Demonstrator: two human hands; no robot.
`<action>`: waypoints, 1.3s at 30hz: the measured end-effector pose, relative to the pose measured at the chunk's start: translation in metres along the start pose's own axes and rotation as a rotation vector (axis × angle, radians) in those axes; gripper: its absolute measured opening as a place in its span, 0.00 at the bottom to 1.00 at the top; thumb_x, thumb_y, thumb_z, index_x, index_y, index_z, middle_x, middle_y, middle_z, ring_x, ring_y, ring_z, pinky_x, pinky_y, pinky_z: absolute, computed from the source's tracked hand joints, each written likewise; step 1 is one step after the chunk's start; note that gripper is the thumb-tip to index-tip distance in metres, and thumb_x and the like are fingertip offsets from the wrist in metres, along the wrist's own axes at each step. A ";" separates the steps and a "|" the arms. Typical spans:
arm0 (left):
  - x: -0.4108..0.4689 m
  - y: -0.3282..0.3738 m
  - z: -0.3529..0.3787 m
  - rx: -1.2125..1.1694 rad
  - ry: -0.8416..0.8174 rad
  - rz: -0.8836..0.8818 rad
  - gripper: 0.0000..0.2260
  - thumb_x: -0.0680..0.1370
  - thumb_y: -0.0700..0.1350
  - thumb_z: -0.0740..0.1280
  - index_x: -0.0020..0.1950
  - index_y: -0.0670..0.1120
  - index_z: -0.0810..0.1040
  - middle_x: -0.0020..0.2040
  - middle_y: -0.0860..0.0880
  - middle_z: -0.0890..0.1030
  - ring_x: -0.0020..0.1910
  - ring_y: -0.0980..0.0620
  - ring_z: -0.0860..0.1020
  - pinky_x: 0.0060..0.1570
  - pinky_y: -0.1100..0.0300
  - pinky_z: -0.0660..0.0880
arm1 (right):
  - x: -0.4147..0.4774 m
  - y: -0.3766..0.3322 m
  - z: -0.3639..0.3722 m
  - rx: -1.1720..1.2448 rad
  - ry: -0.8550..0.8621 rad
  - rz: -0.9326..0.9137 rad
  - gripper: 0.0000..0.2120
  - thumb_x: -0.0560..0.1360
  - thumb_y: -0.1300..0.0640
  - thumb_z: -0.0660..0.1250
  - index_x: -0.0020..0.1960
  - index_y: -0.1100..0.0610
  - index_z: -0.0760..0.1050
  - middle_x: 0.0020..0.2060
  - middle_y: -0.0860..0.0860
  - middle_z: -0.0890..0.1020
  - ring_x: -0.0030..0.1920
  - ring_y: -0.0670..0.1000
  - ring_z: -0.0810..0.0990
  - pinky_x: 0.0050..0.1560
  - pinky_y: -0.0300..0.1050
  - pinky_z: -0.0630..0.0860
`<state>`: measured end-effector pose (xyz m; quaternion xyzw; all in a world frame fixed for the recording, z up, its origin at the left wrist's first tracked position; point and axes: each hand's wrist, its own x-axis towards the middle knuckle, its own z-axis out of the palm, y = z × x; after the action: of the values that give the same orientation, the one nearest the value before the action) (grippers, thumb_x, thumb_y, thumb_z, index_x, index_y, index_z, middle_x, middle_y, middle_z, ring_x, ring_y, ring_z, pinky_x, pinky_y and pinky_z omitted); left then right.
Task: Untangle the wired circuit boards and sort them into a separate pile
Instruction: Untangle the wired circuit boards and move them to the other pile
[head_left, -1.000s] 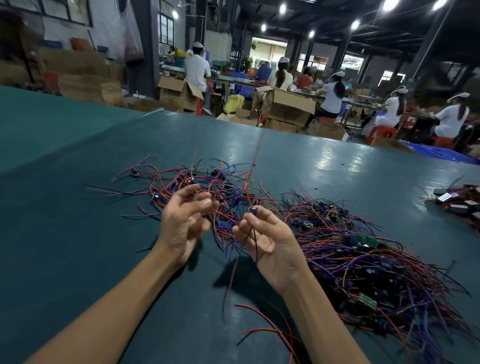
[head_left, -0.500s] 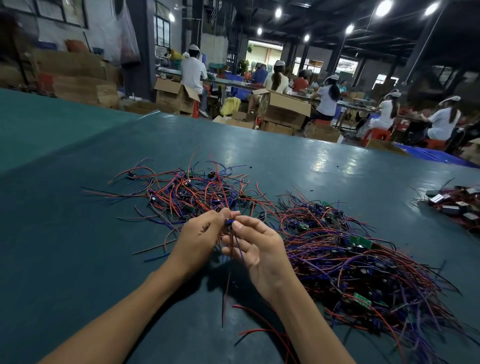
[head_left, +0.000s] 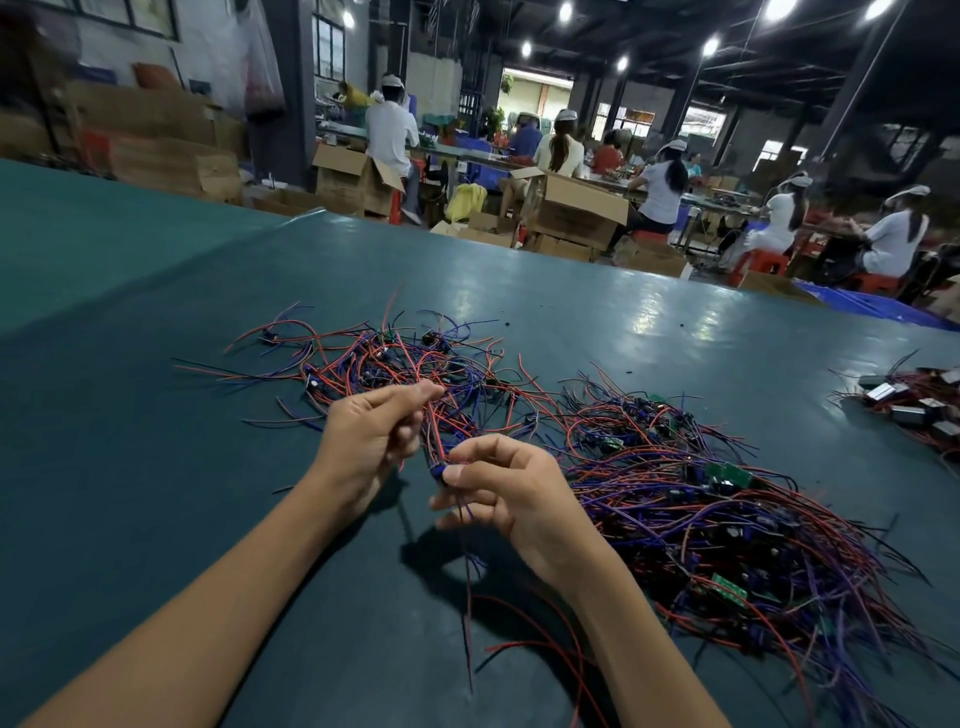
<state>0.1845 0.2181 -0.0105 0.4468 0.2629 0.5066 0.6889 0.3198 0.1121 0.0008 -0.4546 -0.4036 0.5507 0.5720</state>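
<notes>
1. Your right hand (head_left: 519, 499) pinched one small dark-blue wired board (head_left: 440, 472) between thumb and fingertips. The grip was clamped on it, and it was held above the worktop (head_left: 130, 441) right in front of you.
2. Your left hand (head_left: 369, 441) pinched the red and blue leads (head_left: 435, 415) rising from that board. Its grip was closed on those wires, at the near edge of the loose tangle (head_left: 395, 358).
3. Thin hanging wires (head_left: 467, 571) dropped from your right hand toward the worktop.
4. Step in hand, my read: you were working one board's leads free. It wasn't separated yet, since the pinched wires ran into the loose tangle.
5. The dense heap (head_left: 727, 530), with green boards in it, lay to your right and met the loose tangle at its edge. I couldn't tell which was the sorted pile.
6. The next move called for holding the board steady and drawing the leads out along their length. A yank would likely drag neighbouring boards along. Then the board goes on the separate pile.
</notes>
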 end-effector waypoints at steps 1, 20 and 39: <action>0.003 0.002 -0.004 -0.014 0.034 0.008 0.06 0.75 0.42 0.73 0.46 0.40 0.87 0.29 0.51 0.72 0.23 0.60 0.66 0.22 0.68 0.62 | -0.001 -0.001 0.000 -0.033 -0.044 0.029 0.08 0.69 0.69 0.74 0.45 0.60 0.79 0.38 0.60 0.82 0.37 0.60 0.85 0.38 0.52 0.83; 0.012 0.006 -0.017 -0.062 -0.145 -0.296 0.27 0.76 0.65 0.67 0.57 0.41 0.83 0.29 0.54 0.65 0.23 0.60 0.59 0.18 0.68 0.55 | -0.003 -0.002 0.005 0.222 0.006 -0.002 0.06 0.70 0.67 0.73 0.45 0.60 0.80 0.39 0.61 0.82 0.35 0.59 0.84 0.37 0.52 0.83; 0.014 -0.006 -0.011 -0.133 -0.046 -0.090 0.15 0.74 0.50 0.70 0.49 0.38 0.84 0.32 0.50 0.73 0.28 0.59 0.68 0.23 0.68 0.62 | -0.003 0.001 0.002 -0.078 -0.005 0.045 0.11 0.78 0.54 0.70 0.44 0.61 0.84 0.29 0.51 0.76 0.25 0.47 0.74 0.26 0.41 0.76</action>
<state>0.1834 0.2341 -0.0199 0.3993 0.2327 0.4810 0.7450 0.3174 0.1088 0.0004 -0.4842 -0.4158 0.5485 0.5403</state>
